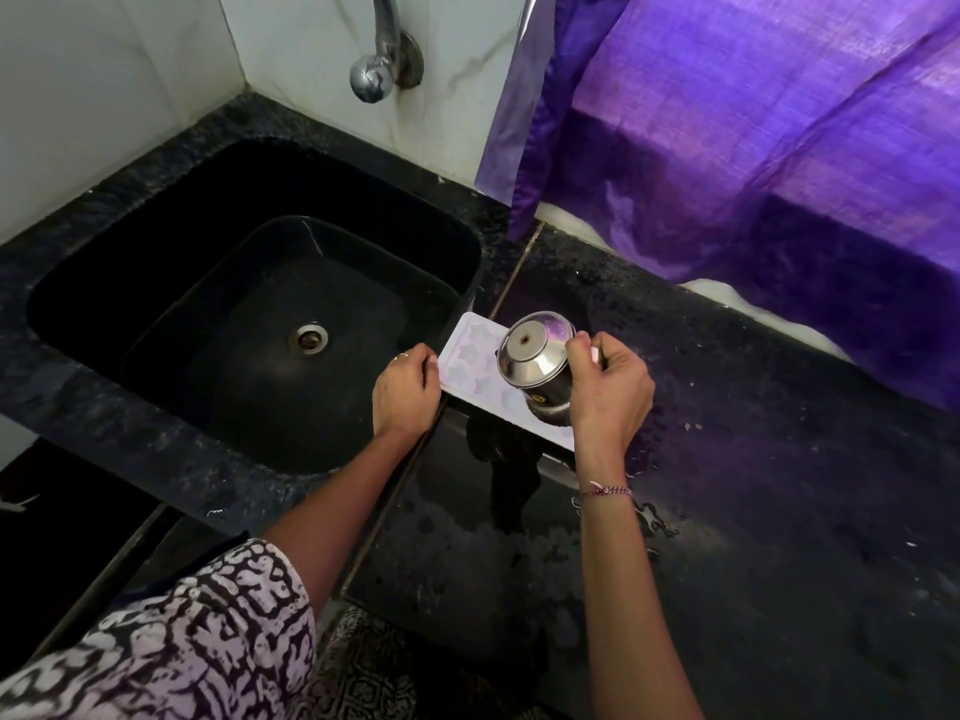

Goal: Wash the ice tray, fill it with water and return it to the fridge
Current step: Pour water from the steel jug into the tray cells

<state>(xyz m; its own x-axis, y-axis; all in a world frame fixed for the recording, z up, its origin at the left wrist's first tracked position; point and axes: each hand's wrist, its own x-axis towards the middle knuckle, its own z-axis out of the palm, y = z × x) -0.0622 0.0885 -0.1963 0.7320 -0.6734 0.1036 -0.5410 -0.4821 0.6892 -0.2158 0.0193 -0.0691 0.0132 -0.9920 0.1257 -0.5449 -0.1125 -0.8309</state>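
One ice tray (470, 363) lies cavities-up, long axis left-right.

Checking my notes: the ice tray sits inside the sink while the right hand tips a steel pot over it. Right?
No: the head view shows the ice tray on the counter beside the sink. The right hand does tip the steel pot over it.

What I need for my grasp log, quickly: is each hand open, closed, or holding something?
Left hand: closed on the tray's edge.
Right hand: holding the cup, tipped over the tray.
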